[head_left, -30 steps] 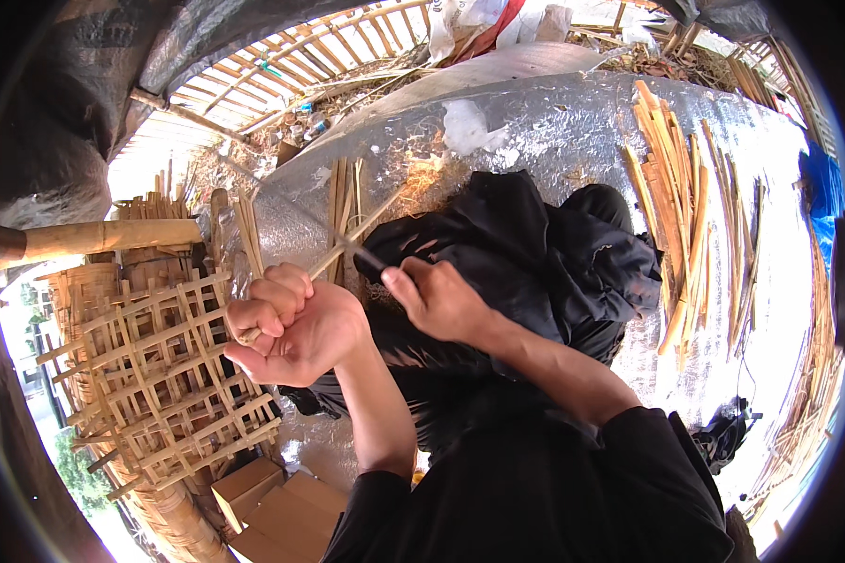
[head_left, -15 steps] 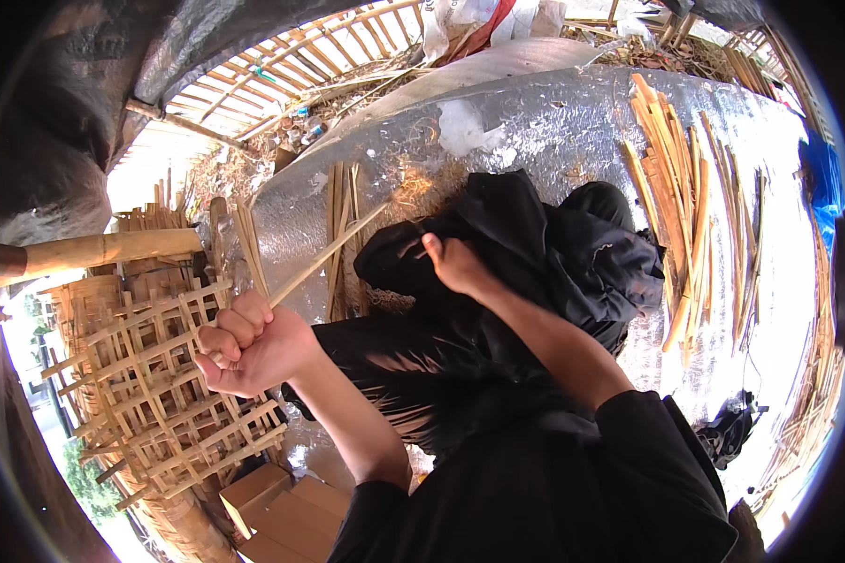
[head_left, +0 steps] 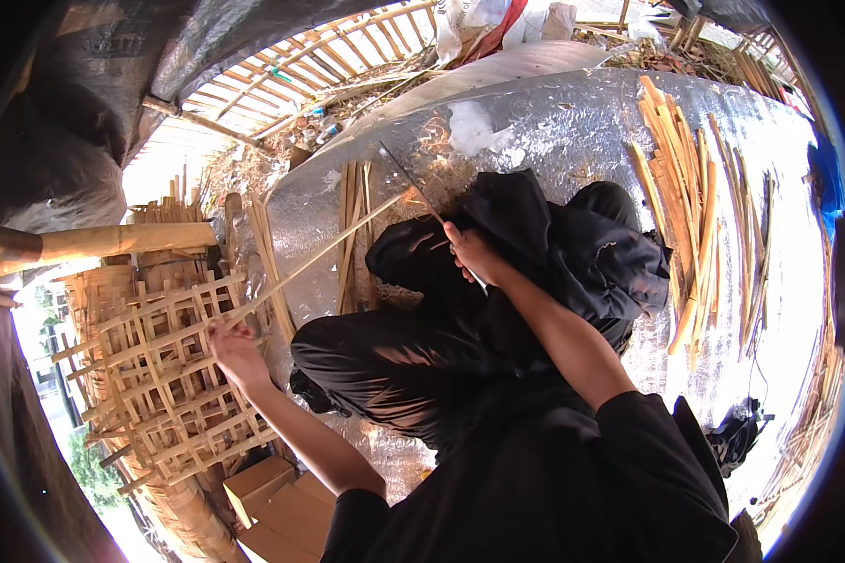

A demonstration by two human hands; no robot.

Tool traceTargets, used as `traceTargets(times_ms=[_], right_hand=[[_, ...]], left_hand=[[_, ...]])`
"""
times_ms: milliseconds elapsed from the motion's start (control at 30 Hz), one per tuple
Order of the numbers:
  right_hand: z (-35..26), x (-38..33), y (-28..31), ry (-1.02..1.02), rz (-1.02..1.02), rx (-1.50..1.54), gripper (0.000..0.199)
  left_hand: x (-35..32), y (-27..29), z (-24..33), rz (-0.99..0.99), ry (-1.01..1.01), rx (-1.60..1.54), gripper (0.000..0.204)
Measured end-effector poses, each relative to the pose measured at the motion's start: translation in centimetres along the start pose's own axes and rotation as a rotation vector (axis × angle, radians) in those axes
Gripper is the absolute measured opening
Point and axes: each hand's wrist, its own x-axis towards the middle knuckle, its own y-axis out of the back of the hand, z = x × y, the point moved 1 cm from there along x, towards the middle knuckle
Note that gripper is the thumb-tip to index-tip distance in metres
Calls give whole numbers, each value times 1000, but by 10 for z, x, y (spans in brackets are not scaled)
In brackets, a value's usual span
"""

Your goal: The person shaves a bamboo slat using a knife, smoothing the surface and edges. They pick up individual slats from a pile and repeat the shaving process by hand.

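Observation:
Out at the left, my left hand (head_left: 236,351) pinches one end of a long, thin bamboo strip (head_left: 333,244). The strip slants up to the right, and its far end meets the blade of a knife (head_left: 407,176). My right hand (head_left: 471,253) is wrapped around the knife's handle, above my lap, with the narrow blade pointing up and left. Dark cloth (head_left: 512,220) lies bunched over my leg beneath the right hand. Behind my left hand stands a woven bamboo lattice (head_left: 160,366). Pale shavings (head_left: 432,141) lie on the ground near the blade tip.
Split bamboo strips (head_left: 690,225) lie in a pile on the silvery sheet (head_left: 573,113) at the right. More strips (head_left: 350,211) rest left of the blade. A thick bamboo pole (head_left: 113,246) juts in at the left, above a cardboard box (head_left: 286,511).
My left hand has moved left and turned, and more of the strip shows. The knife's blade, hard to make out before, now stands clear of the cloth, crossing the strip's end.

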Motion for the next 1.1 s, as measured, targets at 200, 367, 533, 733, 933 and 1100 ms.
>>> traceTargets(times_ms=[200, 367, 533, 733, 933, 1100], right_hand=[[-35, -39, -17, 17, -76, 163, 64], [-54, -87, 41, -9, 50, 396, 62], [-70, -134, 86, 67, 166, 408, 55], [-64, -170, 105, 256, 584, -773, 53], [-64, -208, 130, 151, 550, -1004, 46], [-42, -195, 255, 452, 1010, -177, 30]], left_hand=[[11, 165, -118, -120, 505, -54, 14], [-102, 111, -148, -196, 928, -171, 32], [-132, 183, -198, -92, 871, 38, 47], [-85, 286, -197, -308, 737, 712, 66], [-50, 172, -138, -468, 62, 1156, 28], [-81, 71, -49, -159, -186, 1309, 26]])
